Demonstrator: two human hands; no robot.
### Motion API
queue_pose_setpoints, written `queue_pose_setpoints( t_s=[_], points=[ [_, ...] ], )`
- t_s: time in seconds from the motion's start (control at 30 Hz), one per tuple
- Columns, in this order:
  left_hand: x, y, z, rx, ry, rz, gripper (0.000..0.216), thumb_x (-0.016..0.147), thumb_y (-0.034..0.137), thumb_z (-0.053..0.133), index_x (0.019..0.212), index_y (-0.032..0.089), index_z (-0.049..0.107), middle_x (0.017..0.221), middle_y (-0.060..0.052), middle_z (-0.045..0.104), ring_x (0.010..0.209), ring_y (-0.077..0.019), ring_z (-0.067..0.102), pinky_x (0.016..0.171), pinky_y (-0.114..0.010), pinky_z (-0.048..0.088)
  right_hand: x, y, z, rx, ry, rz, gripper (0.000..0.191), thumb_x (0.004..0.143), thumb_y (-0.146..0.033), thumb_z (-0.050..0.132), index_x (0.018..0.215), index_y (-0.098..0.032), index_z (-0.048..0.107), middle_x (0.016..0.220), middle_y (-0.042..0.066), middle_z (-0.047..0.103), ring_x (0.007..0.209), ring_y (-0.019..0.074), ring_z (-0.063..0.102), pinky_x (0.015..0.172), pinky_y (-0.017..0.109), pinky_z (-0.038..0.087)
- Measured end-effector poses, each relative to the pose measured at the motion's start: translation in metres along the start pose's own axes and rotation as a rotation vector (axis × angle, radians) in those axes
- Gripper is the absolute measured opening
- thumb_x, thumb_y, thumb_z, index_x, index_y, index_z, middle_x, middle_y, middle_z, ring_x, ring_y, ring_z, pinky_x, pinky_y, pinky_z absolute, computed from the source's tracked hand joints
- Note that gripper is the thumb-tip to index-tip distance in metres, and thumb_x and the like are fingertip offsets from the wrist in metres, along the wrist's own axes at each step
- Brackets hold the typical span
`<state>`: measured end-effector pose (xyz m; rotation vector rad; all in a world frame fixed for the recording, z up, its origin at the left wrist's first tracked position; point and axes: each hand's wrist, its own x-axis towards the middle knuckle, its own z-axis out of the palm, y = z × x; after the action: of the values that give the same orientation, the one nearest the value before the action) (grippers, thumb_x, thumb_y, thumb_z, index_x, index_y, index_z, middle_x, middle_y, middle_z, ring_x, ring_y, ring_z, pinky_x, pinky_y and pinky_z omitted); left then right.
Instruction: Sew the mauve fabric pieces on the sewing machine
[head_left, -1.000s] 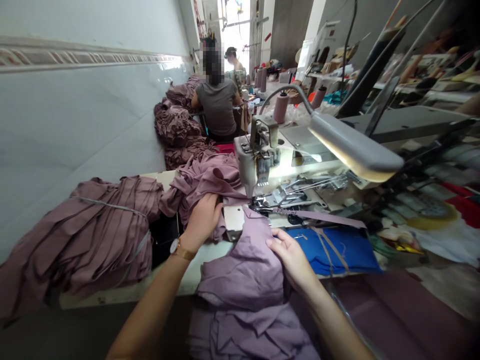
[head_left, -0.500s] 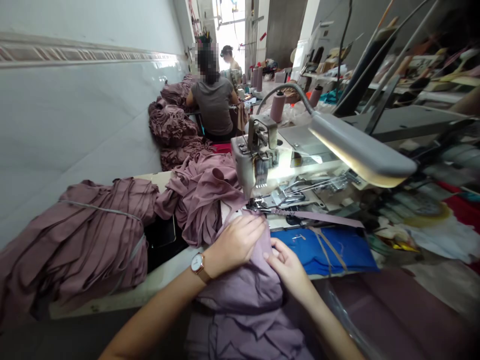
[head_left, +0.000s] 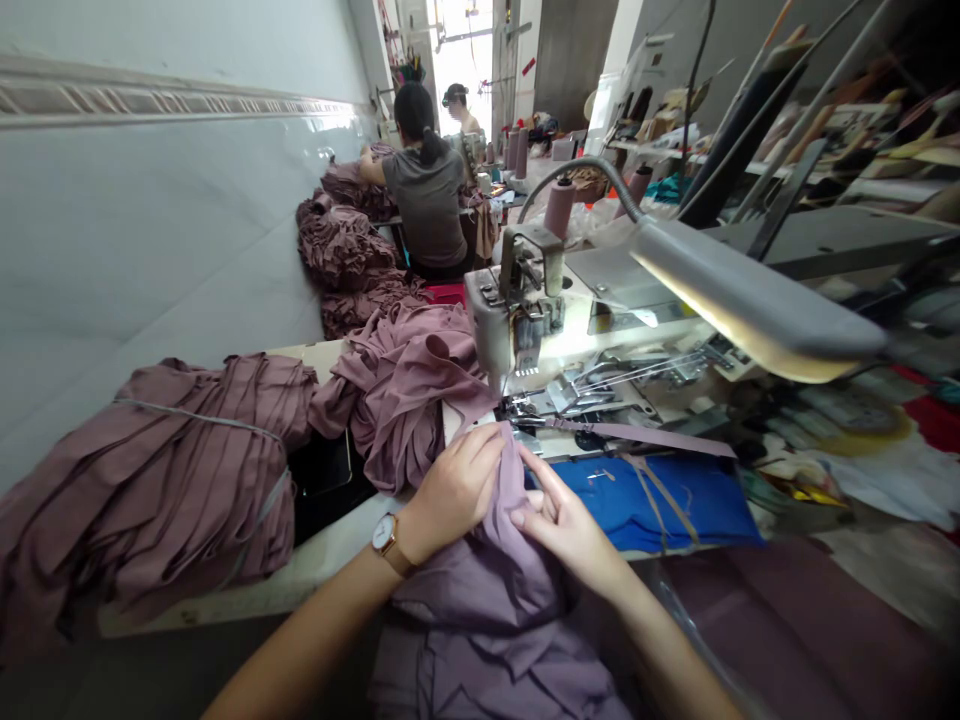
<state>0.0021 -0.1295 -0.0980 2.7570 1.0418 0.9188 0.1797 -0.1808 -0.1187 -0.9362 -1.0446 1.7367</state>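
Left hand (head_left: pixel 461 482), with a wristwatch (head_left: pixel 383 532) at its wrist: fingers together and slightly bent, laid over the mauve fabric panel (head_left: pixel 501 520); whether the fingertips pinch the cloth cannot be told. Right hand (head_left: pixel 551 510): partly closed, thumb and curled fingers gripping the panel's right edge, index finger extended toward its upper end. The panel lies just in front of the needle area of the industrial sewing machine (head_left: pixel 491 325), its lower folds falling past the front edge of the worktop (head_left: pixel 300 588).

Room to the left is narrow: the loose mauve fabric heap (head_left: pixel 409 375) comes close to the left hand's fingers, and beyond it the tied fabric bundle (head_left: pixel 217 450) overhangs the worktop's front edge. A pale strip of surface runs between bundle and edge. To the right, the blue cloth bundle (head_left: pixel 667 495) sits just beside the right hand, with the narrow mauve strip (head_left: pixel 645 436) stretching above it from the machine. The lamp (head_left: pixel 757 290) overhangs the machine's right side, well apart from both hands.
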Motion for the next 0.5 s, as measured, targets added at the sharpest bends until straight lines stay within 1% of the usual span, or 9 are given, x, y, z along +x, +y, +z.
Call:
queue_pose_setpoints(
  t_s=[0.1,0.17,0.27,0.33,0.43,0.47,0.5],
  points=[
    [0.0,0.0,0.001,-0.027,-0.018,0.041,0.037,0.092,0.01,0.039,0.126,0.01,0.053,0.127,-0.017,0.06,0.125,-0.0246,0.052,0.108,-0.048,0.045,0.013,-0.002,0.0,-0.004,-0.012,-0.032,0.091,0.079,-0.029,0.074,0.153,-0.021,0.021,0.068,-0.007,0.057,0.054,0.0096,0.045,0.053,0.022,0.035],
    [0.001,0.0,0.0,-0.049,-0.047,0.062,0.038,0.091,0.011,0.042,0.127,0.011,0.053,0.129,-0.015,0.06,0.125,-0.0248,0.051,0.109,-0.05,0.042,0.016,-0.003,0.001,-0.048,-0.009,-0.078,0.087,0.08,-0.026,0.073,0.152,-0.023,0.025,0.071,-0.006,0.056,0.057,0.0104,0.045,0.056,0.023,0.038],
    [0.004,0.0,-0.003,-0.07,-0.116,0.053,0.038,0.091,0.011,0.044,0.127,0.014,0.054,0.129,-0.012,0.061,0.126,-0.0245,0.049,0.111,-0.051,0.039,0.009,-0.003,0.001,-0.113,0.001,-0.115,0.078,0.08,-0.023,0.073,0.148,-0.023,0.035,0.078,-0.003,0.058,0.06,0.0105,0.046,0.058,0.023,0.041],
    [0.006,-0.001,-0.006,-0.068,-0.141,0.047,0.04,0.09,0.008,0.042,0.128,0.014,0.054,0.132,-0.012,0.059,0.126,-0.0241,0.048,0.111,-0.049,0.039,0.0,-0.003,0.002,-0.089,0.022,-0.093,0.075,0.081,-0.025,0.072,0.147,-0.024,0.035,0.076,-0.004,0.06,0.059,0.0108,0.05,0.059,0.023,0.043],
    [0.008,-0.003,-0.009,-0.056,-0.127,0.041,0.046,0.088,0.004,0.042,0.132,0.011,0.052,0.136,-0.013,0.056,0.123,-0.0238,0.049,0.108,-0.045,0.042,-0.016,0.0,0.003,0.027,0.058,-0.02,0.077,0.081,-0.033,0.072,0.145,-0.026,0.03,0.073,-0.004,0.065,0.061,0.0143,0.059,0.062,0.026,0.047],
    [0.008,-0.004,-0.009,-0.052,-0.122,0.037,0.046,0.087,0.004,0.042,0.131,0.011,0.052,0.135,-0.013,0.056,0.121,-0.0238,0.05,0.106,-0.045,0.043,-0.02,0.002,0.002,0.05,0.066,0.009,0.074,0.081,-0.035,0.073,0.142,-0.027,0.032,0.074,-0.003,0.067,0.063,0.016,0.062,0.063,0.028,0.049],
    [0.008,-0.004,-0.009,-0.047,-0.12,0.032,0.045,0.087,0.004,0.043,0.131,0.011,0.053,0.135,-0.013,0.057,0.118,-0.0238,0.051,0.105,-0.044,0.044,-0.025,0.004,0.001,0.051,0.073,0.037,0.069,0.08,-0.037,0.073,0.138,-0.027,0.037,0.076,-0.002,0.068,0.066,0.0175,0.064,0.065,0.029,0.05]
  ],
)
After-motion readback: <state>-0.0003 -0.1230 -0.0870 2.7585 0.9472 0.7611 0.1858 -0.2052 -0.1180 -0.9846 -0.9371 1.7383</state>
